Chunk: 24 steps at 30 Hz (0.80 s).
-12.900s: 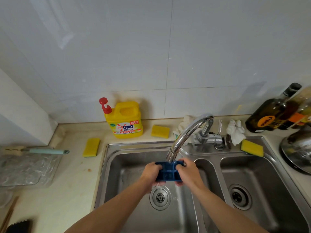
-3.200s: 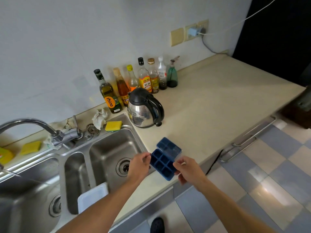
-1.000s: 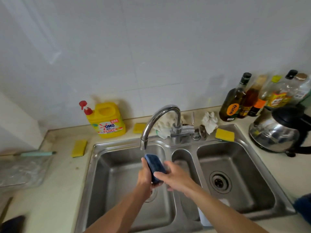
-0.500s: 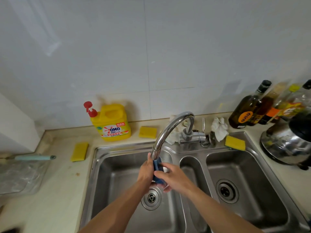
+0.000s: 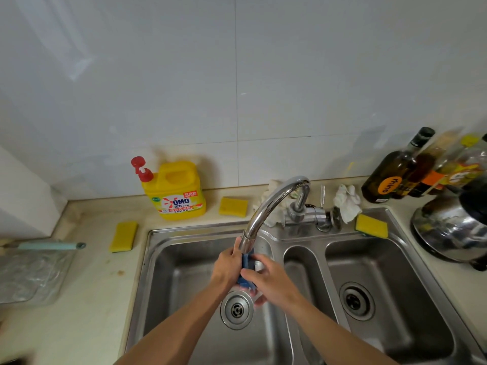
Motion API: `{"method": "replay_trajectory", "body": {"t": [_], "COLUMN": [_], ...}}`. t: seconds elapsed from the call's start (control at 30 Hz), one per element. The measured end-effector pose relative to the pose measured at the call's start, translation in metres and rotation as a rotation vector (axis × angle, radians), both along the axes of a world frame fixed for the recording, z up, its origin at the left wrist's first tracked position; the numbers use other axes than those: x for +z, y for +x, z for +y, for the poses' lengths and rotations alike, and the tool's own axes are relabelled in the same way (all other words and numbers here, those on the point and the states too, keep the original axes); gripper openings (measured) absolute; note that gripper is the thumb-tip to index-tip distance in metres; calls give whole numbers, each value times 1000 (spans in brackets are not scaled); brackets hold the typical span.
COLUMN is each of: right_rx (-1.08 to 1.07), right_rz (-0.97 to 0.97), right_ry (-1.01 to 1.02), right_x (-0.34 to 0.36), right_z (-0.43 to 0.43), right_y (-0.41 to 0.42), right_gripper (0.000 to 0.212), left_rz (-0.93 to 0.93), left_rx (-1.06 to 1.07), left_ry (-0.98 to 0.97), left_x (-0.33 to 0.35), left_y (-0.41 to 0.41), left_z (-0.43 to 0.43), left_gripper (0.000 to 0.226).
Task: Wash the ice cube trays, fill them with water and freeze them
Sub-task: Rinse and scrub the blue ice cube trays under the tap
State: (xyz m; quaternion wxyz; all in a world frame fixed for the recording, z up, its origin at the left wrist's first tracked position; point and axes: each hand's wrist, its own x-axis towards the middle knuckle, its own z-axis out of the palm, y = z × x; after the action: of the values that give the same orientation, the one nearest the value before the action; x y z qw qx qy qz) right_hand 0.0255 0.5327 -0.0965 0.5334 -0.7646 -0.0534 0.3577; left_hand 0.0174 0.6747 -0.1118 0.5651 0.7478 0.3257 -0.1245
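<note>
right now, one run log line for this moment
step: wash | hands: left hand and right hand both grip blue ice cube tray | place: under faucet, left basin

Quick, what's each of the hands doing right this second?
Left hand: closed on the blue ice cube tray under the faucet.
Right hand: closed on the same tray.

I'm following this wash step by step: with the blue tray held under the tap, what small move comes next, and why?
Probably turn the blue ice cube tray flat, cavities up, beneath the faucet spout. Left hand and right hand grip it edge-on over the left basin, so water would run off rather than rinse or fill the cells.
</note>
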Motion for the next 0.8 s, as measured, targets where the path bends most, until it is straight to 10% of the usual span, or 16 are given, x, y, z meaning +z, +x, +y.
{"method": "replay_trajectory", "body": {"t": [0.8], "right_rx": [-82], "right_rz": [18], "right_ry": [-101], "right_x": [18], "right_z": [-19], "right_y": [0], "right_gripper": [46], "left_rz": [81], "left_rx": [-68], "left_ry": [-89], "left_x": [1], "left_y": [-3], "left_z": [1], "left_gripper": [47]}}
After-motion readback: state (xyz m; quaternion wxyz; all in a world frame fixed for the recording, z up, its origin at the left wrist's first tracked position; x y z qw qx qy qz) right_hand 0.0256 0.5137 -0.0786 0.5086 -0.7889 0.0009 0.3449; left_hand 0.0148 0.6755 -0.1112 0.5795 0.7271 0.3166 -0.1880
